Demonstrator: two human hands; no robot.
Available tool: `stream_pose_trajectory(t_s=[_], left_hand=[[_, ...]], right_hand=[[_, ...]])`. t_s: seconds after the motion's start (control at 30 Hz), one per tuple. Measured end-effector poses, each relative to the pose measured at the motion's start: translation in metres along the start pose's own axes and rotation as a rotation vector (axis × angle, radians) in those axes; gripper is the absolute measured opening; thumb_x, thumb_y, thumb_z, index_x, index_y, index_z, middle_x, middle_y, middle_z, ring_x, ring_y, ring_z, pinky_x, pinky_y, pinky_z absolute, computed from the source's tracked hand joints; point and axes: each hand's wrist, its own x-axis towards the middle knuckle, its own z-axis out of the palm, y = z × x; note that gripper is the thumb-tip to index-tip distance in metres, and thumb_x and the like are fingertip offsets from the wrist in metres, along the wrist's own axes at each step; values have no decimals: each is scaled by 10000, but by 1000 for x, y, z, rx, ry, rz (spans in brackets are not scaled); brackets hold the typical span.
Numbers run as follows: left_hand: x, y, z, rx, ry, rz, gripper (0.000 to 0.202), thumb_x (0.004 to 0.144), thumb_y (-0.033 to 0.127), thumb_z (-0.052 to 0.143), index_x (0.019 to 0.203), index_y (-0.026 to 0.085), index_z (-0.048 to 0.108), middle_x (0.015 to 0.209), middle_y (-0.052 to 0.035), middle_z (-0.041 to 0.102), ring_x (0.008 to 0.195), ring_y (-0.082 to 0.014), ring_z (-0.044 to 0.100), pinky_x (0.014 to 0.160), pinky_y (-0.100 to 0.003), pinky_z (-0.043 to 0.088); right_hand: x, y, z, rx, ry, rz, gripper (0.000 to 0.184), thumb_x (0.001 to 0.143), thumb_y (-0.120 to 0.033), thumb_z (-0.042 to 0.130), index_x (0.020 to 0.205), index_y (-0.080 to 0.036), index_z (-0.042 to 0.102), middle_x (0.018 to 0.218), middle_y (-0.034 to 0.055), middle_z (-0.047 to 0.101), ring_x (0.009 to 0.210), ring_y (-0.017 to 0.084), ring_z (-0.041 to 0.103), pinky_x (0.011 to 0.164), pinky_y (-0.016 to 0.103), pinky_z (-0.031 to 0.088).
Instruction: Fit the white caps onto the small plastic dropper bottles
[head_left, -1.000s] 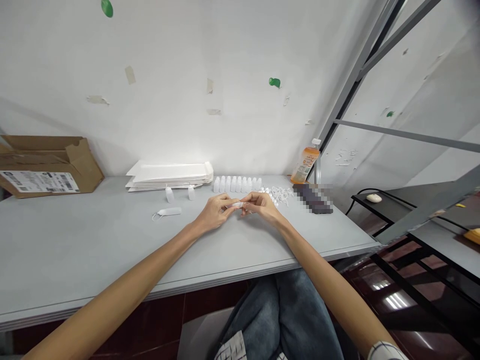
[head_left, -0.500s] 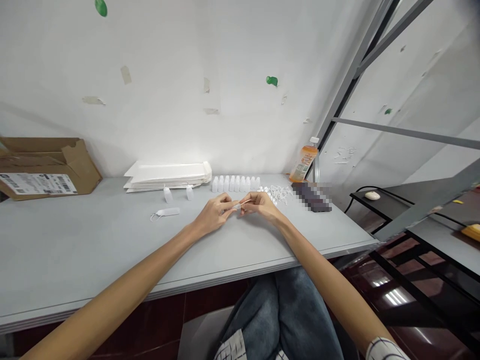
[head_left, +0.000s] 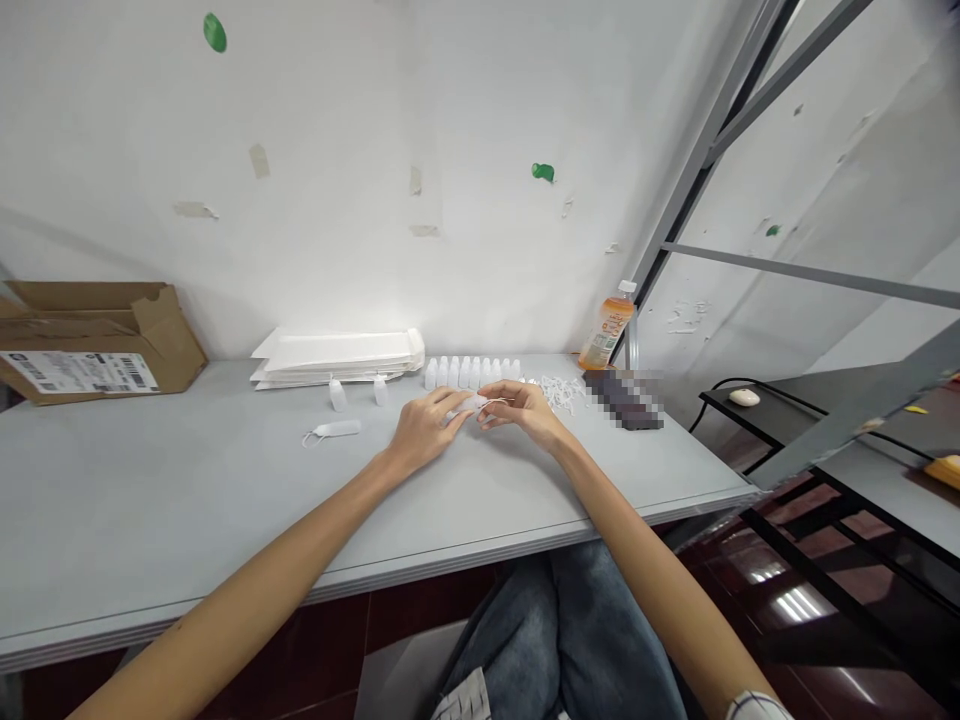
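Just above the table, my left hand (head_left: 425, 428) is closed around a small translucent white plastic bottle (head_left: 472, 403), its fingers hiding much of it. My right hand (head_left: 527, 412) meets it from the other side, thumb and fingers pinching a thin white cord loop (head_left: 495, 401) at the bottle's end. Behind the hands, several small white bottles (head_left: 474, 373) stand in a row. Loose white pieces with cords (head_left: 562, 393) lie in a pile past my right hand. To the left, two bottles stand upright, one (head_left: 337, 395) farther left than the other (head_left: 381, 390); a bottle with a cord loop (head_left: 337, 428) lies flat.
A cardboard box (head_left: 97, 340) stands at the left and a stack of white sheets or envelopes (head_left: 337, 352) lies against the wall. An orange drink bottle (head_left: 609, 328) and a dark blurred item (head_left: 626, 398) are at the right end, near a metal frame (head_left: 679, 200).
The bottle between my hands now shows more, lying more sideways, and the white cord is visible by my right fingers. My left hand has turned slightly over it. The view has tilted a little.
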Motion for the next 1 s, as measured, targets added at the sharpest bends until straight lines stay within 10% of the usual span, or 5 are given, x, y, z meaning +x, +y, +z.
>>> stream_pose_trajectory(t_s=[1.0], left_hand=[[7,13,-12,-458,-294,-276,392,935,421,417,931,150,699,870,-51,688,539,-114,505,502,-243,430]], right_hand=[[-4,-2,10,-135,-28,-3,365,657,-433,794,830,-126,697,706,54,695,642,199,696,622,339,588]])
